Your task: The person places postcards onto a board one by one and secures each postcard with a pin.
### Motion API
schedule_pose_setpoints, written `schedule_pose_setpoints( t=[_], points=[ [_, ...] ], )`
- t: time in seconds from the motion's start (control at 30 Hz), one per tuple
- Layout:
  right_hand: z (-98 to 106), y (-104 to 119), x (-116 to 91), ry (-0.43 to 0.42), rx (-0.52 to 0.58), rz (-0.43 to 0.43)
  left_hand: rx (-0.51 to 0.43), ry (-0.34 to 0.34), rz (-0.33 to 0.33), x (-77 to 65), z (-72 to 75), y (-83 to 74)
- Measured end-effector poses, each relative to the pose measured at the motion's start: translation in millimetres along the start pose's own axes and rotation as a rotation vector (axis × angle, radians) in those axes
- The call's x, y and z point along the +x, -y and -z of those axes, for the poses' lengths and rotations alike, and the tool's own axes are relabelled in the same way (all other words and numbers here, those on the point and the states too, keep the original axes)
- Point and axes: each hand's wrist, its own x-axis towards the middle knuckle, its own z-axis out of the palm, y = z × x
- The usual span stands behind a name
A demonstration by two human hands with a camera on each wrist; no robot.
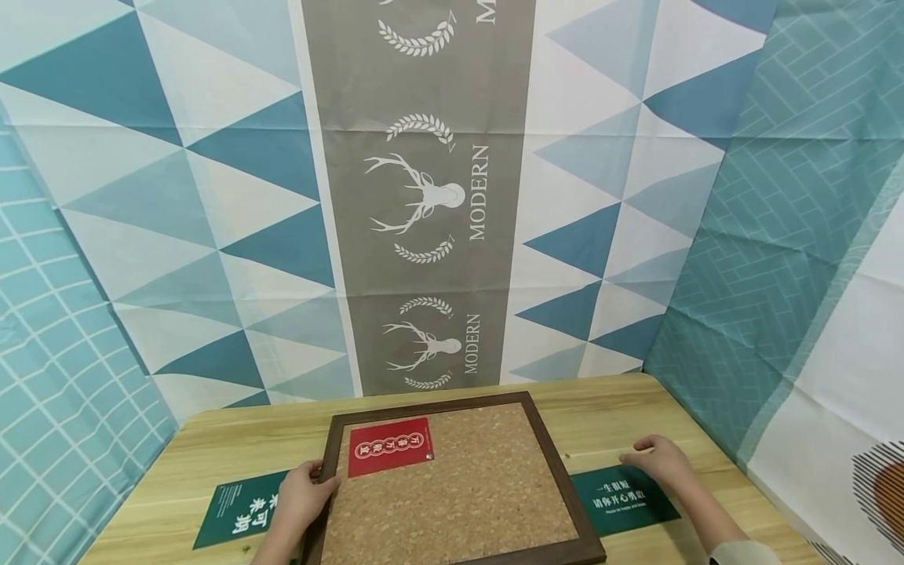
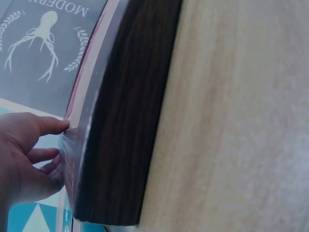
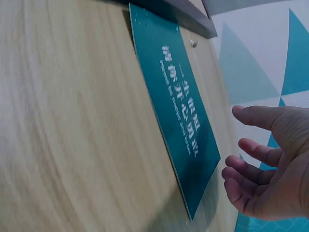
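A cork board (image 1: 480, 486) in a dark brown wooden frame lies on the table in the head view. A red card (image 1: 381, 449) with pale lettering is on its upper left, with a small pin (image 1: 428, 456) at the card's right edge. My left hand (image 1: 302, 496) grips the left side of the frame (image 2: 130, 116) between thumb and fingers. To the right of the board, my right hand (image 1: 660, 461) hovers by a green card (image 3: 176, 111) with white lettering, fingers loosely bent and holding nothing.
Another green card (image 1: 236, 512) lies left of the board, partly hidden by my left arm. A small clear pin (image 3: 193, 44) sits on the wooden table (image 1: 233, 439) near the frame's right side. Patterned cloth (image 1: 424, 196) hangs behind the table and along both sides.
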Motion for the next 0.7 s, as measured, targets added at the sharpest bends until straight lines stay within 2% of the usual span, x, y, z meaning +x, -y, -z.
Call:
schedule_pose_setpoints(
  t=[0.33, 0.5, 0.7],
  points=[
    [0, -13, 0, 0.033, -0.12, -0.02, -0.006, 0.01, 0.001, 1.7, -1.2, 0.7],
    [-2, -16, 2, 0.04, -0.147, -0.053, -0.005, 0.014, -0.003, 2.2, -1.6, 2.0],
    [-4, -14, 2, 0.04, -0.165, -0.042, -0.01, 0.023, 0.001, 2.5, -0.9, 1.7]
  ],
)
